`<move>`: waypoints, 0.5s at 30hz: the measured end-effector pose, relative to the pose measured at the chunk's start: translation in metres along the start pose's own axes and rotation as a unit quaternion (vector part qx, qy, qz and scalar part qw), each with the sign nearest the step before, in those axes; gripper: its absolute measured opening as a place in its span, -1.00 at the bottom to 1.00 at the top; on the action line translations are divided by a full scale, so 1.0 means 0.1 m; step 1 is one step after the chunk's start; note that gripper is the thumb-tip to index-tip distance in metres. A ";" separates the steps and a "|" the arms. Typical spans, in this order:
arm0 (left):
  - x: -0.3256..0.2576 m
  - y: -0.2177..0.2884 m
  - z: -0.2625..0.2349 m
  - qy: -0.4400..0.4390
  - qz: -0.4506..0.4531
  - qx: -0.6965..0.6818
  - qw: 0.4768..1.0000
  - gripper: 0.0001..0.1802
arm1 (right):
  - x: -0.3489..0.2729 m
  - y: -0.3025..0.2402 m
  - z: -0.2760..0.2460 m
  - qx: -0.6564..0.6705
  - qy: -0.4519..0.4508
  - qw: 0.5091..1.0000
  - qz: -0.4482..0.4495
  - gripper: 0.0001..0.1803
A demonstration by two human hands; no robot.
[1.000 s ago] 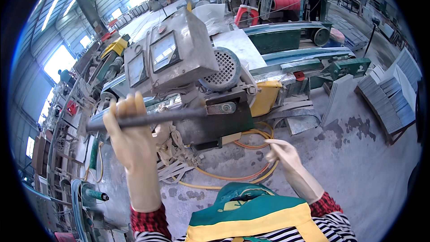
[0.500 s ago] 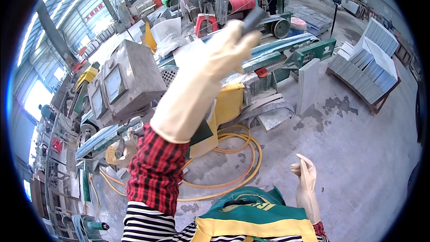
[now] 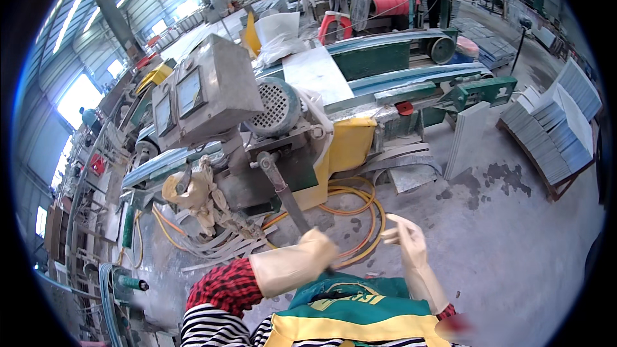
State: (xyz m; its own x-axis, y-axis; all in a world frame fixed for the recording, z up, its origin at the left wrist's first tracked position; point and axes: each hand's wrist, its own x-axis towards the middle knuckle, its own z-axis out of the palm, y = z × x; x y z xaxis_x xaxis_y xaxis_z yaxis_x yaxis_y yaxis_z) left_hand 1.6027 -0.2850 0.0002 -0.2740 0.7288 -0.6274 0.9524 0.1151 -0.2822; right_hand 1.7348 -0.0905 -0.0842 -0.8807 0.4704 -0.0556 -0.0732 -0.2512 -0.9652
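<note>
My left hand (image 3: 301,258), in a long cream rubber glove, is closed around the lower end of a dark lever (image 3: 293,204). The lever slopes up and away to a pivot on a dusty stone-working machine with a grilled motor (image 3: 275,106). To the right, my gloved right hand (image 3: 409,245) hangs in front of my green apron (image 3: 360,294). Its fingers are bent a little and apart, with nothing in them. A grey metal control box (image 3: 222,83) stands above the lever at the left.
Yellow hoses (image 3: 376,218) lie coiled on the wet-stained floor beyond my hands. Thin stone slabs (image 3: 468,138) lean upright near the machine, and a rack of slabs (image 3: 553,132) stands at the right. A bundle of worn gloves (image 3: 193,189) hangs at the left.
My left hand has swung the lever from high and far down toward my body, uncovering the motor. My right hand has shifted slightly left, and the view has turned a little left.
</note>
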 end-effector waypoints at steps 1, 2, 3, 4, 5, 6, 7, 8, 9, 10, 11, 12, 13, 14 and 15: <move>-0.03 -0.07 0.21 -0.041 -0.003 0.018 0.999 -0.88 | 0.10 0.02 0.11 -0.010 -0.058 0.998 0.007 -0.63; -0.08 -0.09 0.48 -0.086 -0.005 0.055 0.995 -0.84 | 0.19 0.04 0.30 -0.019 -0.125 0.991 0.037 -0.61; -0.14 -0.06 0.53 -0.071 0.001 0.070 0.995 -0.84 | 0.29 0.02 0.54 -0.031 -0.190 0.979 0.065 -0.59; -0.18 -0.03 0.57 -0.055 0.007 0.084 0.995 -0.84 | 0.39 -0.07 0.81 -0.085 -0.244 0.965 0.051 -0.58; -0.25 0.00 0.61 -0.043 0.008 0.096 0.994 -0.83 | 0.46 -0.17 1.11 -0.136 -0.303 0.943 0.035 -0.56; -0.27 0.00 0.66 -0.025 0.011 0.110 0.994 -0.81 | 0.51 -0.28 1.39 -0.192 -0.314 0.930 -0.013 -0.54; -0.31 -0.01 0.67 -0.007 0.013 0.128 0.992 -0.78 | 0.54 -0.42 1.67 -0.244 -0.322 0.912 -0.066 -0.52; -0.36 -0.05 0.69 0.008 0.014 0.148 0.989 -0.76 | 0.54 -0.47 1.85 -0.291 -0.330 0.890 -0.121 -0.50; -0.40 -0.11 0.68 0.025 0.016 0.171 0.985 -0.73 | 0.55 -0.46 1.94 -0.273 -0.328 0.900 -0.084 -0.49; -0.68 -0.15 0.23 -0.060 0.004 0.139 0.988 -0.72 | 0.60 -0.39 2.01 -0.257 -0.322 0.910 -0.045 -0.48; -0.69 -0.15 0.38 0.001 0.001 0.092 0.996 -0.72 | 0.66 -0.31 2.07 -0.241 -0.315 0.918 -0.005 -0.48; -0.74 -0.10 0.61 0.062 -0.007 0.043 0.997 -0.72 | 0.66 -0.19 2.10 -0.208 -0.318 0.924 -0.036 -0.47; -0.83 -0.05 0.74 0.121 -0.011 -0.008 0.993 -0.72 | 0.65 -0.25 2.13 -0.219 -0.318 0.922 -0.018 -0.48; -0.91 -0.01 0.83 0.159 0.002 -0.125 0.979 -0.71 | 0.62 -0.35 2.14 -0.231 -0.316 0.920 0.000 -0.49; -1.04 0.01 0.81 0.195 0.021 -0.236 0.952 -0.69 | 0.61 -0.42 2.13 -0.242 -0.308 0.920 0.018 -0.51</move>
State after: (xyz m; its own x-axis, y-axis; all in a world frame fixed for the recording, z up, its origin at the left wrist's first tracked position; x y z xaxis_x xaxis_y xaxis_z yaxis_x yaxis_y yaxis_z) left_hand 1.6211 -0.4152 0.0064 -0.2509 0.9241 -0.2883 0.9407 0.3030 0.1526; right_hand 1.5845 -0.2311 0.0070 -0.9875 -0.1367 -0.0781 0.0467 0.2196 -0.9745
